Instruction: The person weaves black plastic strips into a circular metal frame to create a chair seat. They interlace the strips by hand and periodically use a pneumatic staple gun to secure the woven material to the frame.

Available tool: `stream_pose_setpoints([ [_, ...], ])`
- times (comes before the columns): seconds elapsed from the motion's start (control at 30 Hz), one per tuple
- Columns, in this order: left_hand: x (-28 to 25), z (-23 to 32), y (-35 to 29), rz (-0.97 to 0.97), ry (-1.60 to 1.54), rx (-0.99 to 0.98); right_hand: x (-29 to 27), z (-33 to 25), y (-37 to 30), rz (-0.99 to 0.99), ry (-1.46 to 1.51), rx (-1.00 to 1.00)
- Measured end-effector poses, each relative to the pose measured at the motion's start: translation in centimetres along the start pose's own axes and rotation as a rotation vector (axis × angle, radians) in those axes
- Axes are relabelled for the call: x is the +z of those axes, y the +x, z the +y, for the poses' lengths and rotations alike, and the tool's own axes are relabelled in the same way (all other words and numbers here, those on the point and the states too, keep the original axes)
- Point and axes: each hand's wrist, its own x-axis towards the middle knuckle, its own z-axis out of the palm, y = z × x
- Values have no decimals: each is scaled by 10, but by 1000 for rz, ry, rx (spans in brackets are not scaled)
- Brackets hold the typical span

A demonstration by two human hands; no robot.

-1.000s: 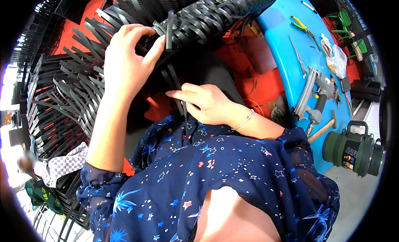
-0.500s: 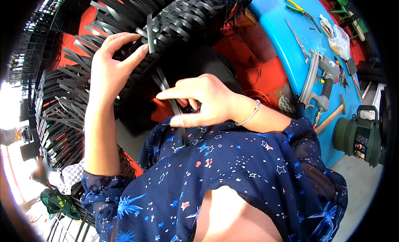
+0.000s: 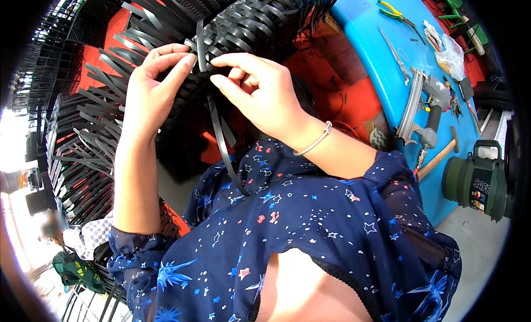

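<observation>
In front of me is a black woven piece (image 3: 249, 23) made of flat plastic strips, with many loose strip ends fanning out on its left. At its near edge, my left hand (image 3: 152, 89) pinches thumb and forefinger together on a black strip, whose gripped part is mostly hidden. A narrow upright strip (image 3: 201, 48) stands just beside those fingertips. Close on its right is my right hand (image 3: 263, 89), thumb and forefinger apart, other fingers curled, nothing visible between them. Below, a long loose strip (image 3: 221, 139) hangs down to my blue star-patterned top.
The blue table (image 3: 370, 29) at right holds yellow-green pliers (image 3: 391, 11), a slim metal tool (image 3: 394, 53), an air stapler (image 3: 437, 100), a hammer (image 3: 440, 159) and a plastic bag (image 3: 451, 57). A dark green canister (image 3: 475, 178) stands beyond. Another person (image 3: 83, 236) is at far left.
My right hand has moved up and left from the hanging strip to the woven edge. My left thumb and forefinger have drawn closer together. The hanging strip has shifted.
</observation>
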Motion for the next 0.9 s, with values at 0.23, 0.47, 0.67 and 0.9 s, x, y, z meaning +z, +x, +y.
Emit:
stream_pose_setpoints([
  [0.23,0,-3,1,35,19,85,5,14,5,2,-37,-100],
  [0.47,-6,2,-10,24,75,156,10,19,0,44,212,-11],
  [0.67,-2,8,-13,-26,37,254,10,10,10,52,15,-89],
  [0.9,6,4,-3,77,10,111,5,1,21,61,-329,-356],
])
